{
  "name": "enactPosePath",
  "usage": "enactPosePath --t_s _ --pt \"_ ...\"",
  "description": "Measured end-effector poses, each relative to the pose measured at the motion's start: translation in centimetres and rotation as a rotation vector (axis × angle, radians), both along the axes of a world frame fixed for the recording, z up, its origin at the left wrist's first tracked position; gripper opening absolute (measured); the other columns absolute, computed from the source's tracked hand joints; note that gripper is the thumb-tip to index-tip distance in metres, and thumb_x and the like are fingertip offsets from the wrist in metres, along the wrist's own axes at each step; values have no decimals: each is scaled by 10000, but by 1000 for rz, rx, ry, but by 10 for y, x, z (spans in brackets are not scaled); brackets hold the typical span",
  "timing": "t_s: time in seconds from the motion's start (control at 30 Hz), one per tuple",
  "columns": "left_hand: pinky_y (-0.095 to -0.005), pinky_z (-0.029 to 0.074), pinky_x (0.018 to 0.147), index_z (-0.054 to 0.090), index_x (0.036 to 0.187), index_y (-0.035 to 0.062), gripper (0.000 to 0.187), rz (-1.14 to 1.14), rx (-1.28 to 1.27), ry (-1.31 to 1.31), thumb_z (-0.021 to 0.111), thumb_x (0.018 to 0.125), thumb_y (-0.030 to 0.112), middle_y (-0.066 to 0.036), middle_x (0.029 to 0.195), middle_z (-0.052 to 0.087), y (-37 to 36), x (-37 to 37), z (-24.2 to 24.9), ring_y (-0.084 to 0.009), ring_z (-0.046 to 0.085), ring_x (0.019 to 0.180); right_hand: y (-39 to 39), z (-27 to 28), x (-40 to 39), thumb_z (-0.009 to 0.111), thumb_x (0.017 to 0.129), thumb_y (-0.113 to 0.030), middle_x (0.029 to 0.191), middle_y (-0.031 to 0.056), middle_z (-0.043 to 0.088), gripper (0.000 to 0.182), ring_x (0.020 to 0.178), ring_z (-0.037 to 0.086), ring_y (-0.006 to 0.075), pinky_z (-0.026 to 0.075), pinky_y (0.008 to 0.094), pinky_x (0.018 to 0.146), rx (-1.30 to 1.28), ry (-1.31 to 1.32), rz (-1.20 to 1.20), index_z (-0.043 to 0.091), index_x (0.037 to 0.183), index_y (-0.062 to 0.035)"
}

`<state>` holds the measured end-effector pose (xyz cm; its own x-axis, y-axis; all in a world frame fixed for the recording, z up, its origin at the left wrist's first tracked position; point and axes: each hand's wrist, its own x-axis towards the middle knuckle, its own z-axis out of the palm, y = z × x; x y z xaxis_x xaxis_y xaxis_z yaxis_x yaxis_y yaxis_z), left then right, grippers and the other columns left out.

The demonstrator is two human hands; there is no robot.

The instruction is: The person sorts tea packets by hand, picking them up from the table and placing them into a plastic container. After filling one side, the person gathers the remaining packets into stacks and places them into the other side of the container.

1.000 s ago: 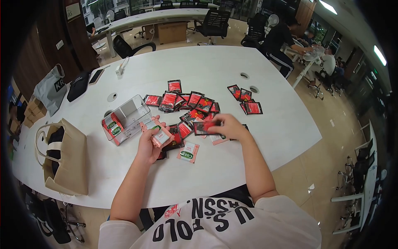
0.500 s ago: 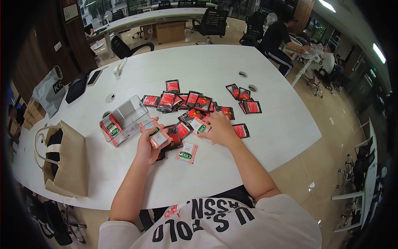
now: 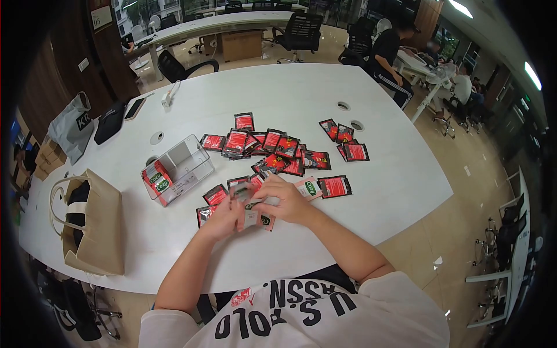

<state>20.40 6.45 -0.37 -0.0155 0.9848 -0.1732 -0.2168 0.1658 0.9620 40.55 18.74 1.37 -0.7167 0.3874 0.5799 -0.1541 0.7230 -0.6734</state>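
Observation:
My left hand (image 3: 225, 219) is closed around pink-and-white sachets (image 3: 249, 217), partly blurred. Against them is my right hand (image 3: 285, 200), its fingers pinching another pale sachet (image 3: 266, 201). One more pink-and-white sachet with a green label (image 3: 308, 188) lies just right of my right hand. Beyond both hands spreads a loose pile of black-and-red sachets (image 3: 286, 146), some of it hidden by the hands. To the left stands a clear plastic box (image 3: 198, 175), tilted in this view, with several red and pink sachets (image 3: 156, 178) filling its left section.
A few black-and-red sachets (image 3: 345, 135) lie apart on the right of the white table (image 3: 383, 197). A beige handbag (image 3: 104, 226), grey bag (image 3: 72, 130), black pouch (image 3: 110, 123) and phone (image 3: 135, 109) line the left side. A white adapter (image 3: 166, 100) sits behind. People (image 3: 387, 55) sit farther off.
My right hand has moved left and down with its sachet to meet my left hand. My left hand has shifted right, away from the box, and both now overlap.

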Motion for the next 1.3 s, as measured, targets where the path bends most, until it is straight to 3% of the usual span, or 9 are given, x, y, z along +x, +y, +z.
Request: enactPosePath --t_s 0.13,0.27,0.37,0.47,0.63,0.87,0.9,1.1,1.3 --pt "-247 518 540 367 1556 77 606 -159 -100 19 652 1033 190 -48 954 677 -6 12 26 -126 633 641 5 8 6 896 776 -186 934 33 685 284 972 599 243 476 388 891 -50 -73 -47 727 975 -73" --pt "-319 577 622 357 1550 64 638 1 -26 -314 656 990 122 -82 1061 688 1 8 24 -209 722 844 49 22 52 919 743 -271 998 20 692 385 1051 594 252 462 423 948 235 -494 -194 745 1044 -104" --pt "-393 607 778 374 1528 45 602 6 14 -415 615 976 60 -135 1166 672 0 -3 40 -280 723 1017 62 13 92 921 732 -318 1013 19 688 438 1093 593 252 450 445 984 136 -687 -350 766 1095 -130" --pt "-382 593 798 384 1519 36 569 -86 -26 13 585 987 28 -123 1178 655 -1 -7 45 -238 697 1062 72 16 96 921 714 -365 1068 29 674 496 1134 590 249 441 432 1024 114 -766 -344 775 1140 -156" --pt "-220 471 593 459 1467 53 528 -142 21 328 623 968 -4 -7 1056 605 -17 14 75 -93 611 824 65 20 79 913 715 -345 1125 55 666 516 1184 570 259 426 418 1078 36 -860 -263 760 1160 -132" --pt "-226 482 551 401 1518 73 617 137 32 -115 643 951 95 -47 1081 632 -5 -6 52 -149 691 913 45 16 63 947 665 -291 1022 60 626 600 1078 568 248 457 370 965 15 -799 -261 693 1162 -73" --pt "-312 587 674 347 1543 78 659 143 22 -205 639 955 135 -67 1081 635 -3 -9 47 -200 695 1006 45 17 62 945 673 -273 1022 61 624 574 1083 562 247 463 366 958 -30 -804 -254 690 1145 -69" --pt "-510 621 888 290 1562 80 672 58 -27 -431 618 987 195 -62 1055 616 -4 -14 50 -227 681 962 56 7 65 868 793 -167 1061 114 675 349 1081 610 225 518 364 950 -163 -783 -194 695 1076 -57" --pt "-510 610 880 385 1522 128 640 131 -40 -349 622 948 285 -29 1077 603 -2 -16 47 -182 654 930 38 37 55 793 876 -147 1048 57 695 167 1034 628 176 520 371 953 -412 -602 172 730 1008 -65"
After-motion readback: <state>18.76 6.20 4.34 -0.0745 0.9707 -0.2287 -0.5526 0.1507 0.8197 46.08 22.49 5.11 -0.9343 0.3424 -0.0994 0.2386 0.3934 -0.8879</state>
